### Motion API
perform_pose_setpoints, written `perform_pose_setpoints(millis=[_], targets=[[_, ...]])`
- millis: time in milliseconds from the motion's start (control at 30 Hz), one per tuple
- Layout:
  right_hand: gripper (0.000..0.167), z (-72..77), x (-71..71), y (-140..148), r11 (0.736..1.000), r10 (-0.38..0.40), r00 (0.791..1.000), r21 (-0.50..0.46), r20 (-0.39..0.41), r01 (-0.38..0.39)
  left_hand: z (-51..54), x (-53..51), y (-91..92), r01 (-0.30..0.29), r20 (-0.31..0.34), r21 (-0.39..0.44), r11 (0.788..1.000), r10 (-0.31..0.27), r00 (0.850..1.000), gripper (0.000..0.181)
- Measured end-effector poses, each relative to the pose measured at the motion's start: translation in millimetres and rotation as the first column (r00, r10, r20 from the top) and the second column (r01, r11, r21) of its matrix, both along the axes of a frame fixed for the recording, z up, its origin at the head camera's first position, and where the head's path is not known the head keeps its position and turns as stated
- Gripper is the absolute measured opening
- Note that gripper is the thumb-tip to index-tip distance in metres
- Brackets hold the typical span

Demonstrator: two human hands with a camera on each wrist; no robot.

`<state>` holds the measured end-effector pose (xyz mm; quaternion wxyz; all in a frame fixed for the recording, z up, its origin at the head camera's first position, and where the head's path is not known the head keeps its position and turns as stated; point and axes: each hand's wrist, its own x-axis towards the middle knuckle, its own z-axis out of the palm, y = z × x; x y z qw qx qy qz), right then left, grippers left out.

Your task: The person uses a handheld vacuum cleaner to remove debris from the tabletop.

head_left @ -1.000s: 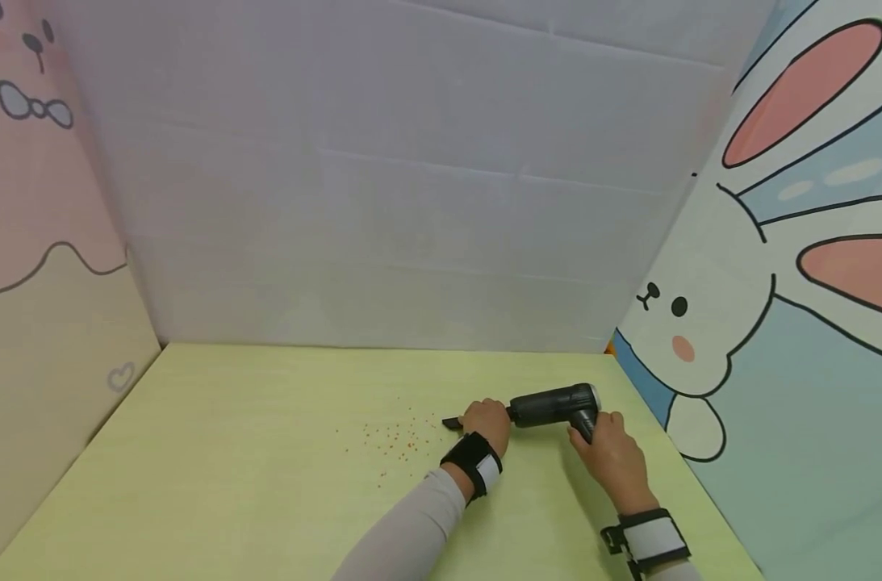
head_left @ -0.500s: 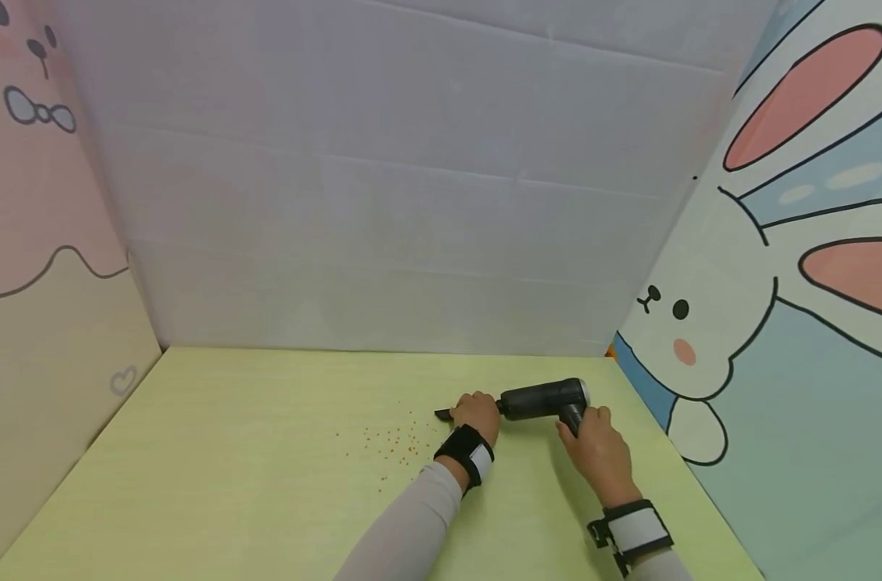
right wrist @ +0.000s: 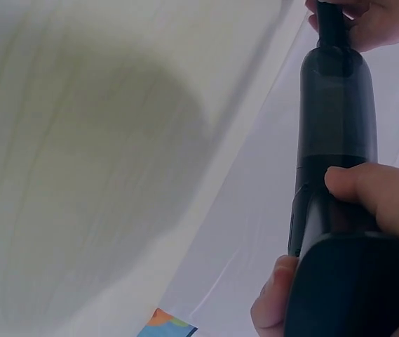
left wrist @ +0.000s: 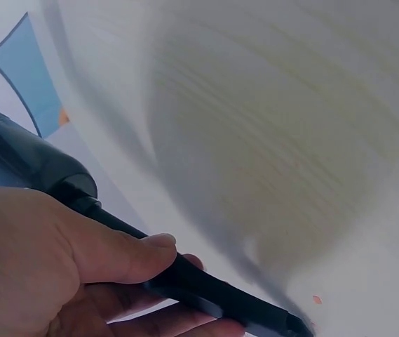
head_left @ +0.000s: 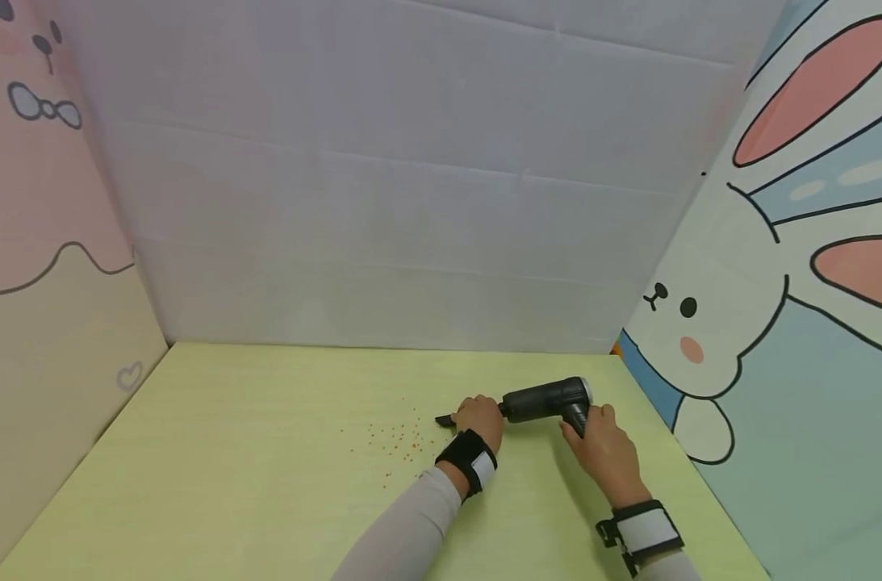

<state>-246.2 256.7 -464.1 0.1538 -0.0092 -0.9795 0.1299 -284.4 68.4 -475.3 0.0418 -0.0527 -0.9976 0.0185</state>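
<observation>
A black handheld vacuum cleaner is held above the table, its narrow nozzle pointing left. My right hand grips its handle; in the right wrist view the thumb and fingers wrap round that handle. My left hand holds the nozzle tube, with the thumb on top and fingers beneath it in the left wrist view. Small orange-red crumbs lie scattered on the table just left of the nozzle tip. One crumb shows close to the tip in the left wrist view.
The pale yellow-green table spreads out to the left. A white sheet hangs along its back edge. Printed cartoon panels stand at both sides, a pink and cream one and a rabbit one.
Since a second ago both hands and the vacuum cleaner have shifted slightly left, most of it in the first half second. The grip of each hand looks the same.
</observation>
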Motion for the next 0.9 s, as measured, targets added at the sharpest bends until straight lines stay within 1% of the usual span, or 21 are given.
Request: perform_pose_setpoints(millis=[100, 200, 267, 367, 500, 600, 633, 767, 900], targets=[[0.051, -1.0, 1.3, 4, 1.000, 0.007, 1.000, 0.009, -0.015, -0.007, -4.2, 0.4, 2.9, 0.020, -0.008, -0.069, 0.997, -0.020, 1.000, 0.038], [0.051, -2.4, 2.4, 9, 0.999, 0.022, 0.998, 0.028, -0.054, -0.020, -7.1, 1.7, 6.4, 0.033, -0.021, -0.104, 0.994, -0.035, 0.999, 0.036], [0.050, -3.1, 3.1, 11, 0.999, 0.034, 0.996, 0.039, -0.077, -0.031, -8.0, 3.0, 8.4, 0.029, -0.033, -0.082, 0.996, -0.032, 0.999, 0.033], [0.050, -3.2, 4.1, 13, 0.998, 0.051, 0.994, 0.048, -0.092, -0.047, -8.4, 5.4, 10.3, 0.017, -0.059, -0.050, 0.999, -0.020, 0.998, 0.030], [0.051, -2.6, 6.2, 14, 0.998, 0.048, 0.997, 0.042, -0.067, -0.045, -10.0, 9.8, 10.6, 0.008, -0.115, -0.035, 0.999, -0.012, 0.993, 0.026], [0.052, -2.7, 7.9, 14, 0.999, 0.036, 0.999, 0.035, -0.041, -0.034, -10.8, 14.7, 9.9, 0.007, -0.152, -0.050, 0.999, -0.015, 0.988, 0.024], [0.052, -3.0, 8.4, 14, 0.999, 0.036, 0.999, 0.037, -0.040, -0.034, -8.9, 17.1, 9.2, 0.007, -0.158, -0.051, 0.999, -0.015, 0.987, 0.023], [0.052, -3.4, 10.5, 13, 0.999, 0.039, 0.998, 0.037, -0.041, -0.038, -5.9, 22.9, 6.7, -0.002, -0.161, -0.059, 0.998, -0.008, 0.987, 0.021], [0.051, -2.3, 12.3, 9, 0.999, 0.040, 0.999, 0.021, -0.021, -0.039, -4.8, 25.2, 4.4, -0.021, -0.133, -0.072, 0.997, 0.011, 0.991, 0.024]])
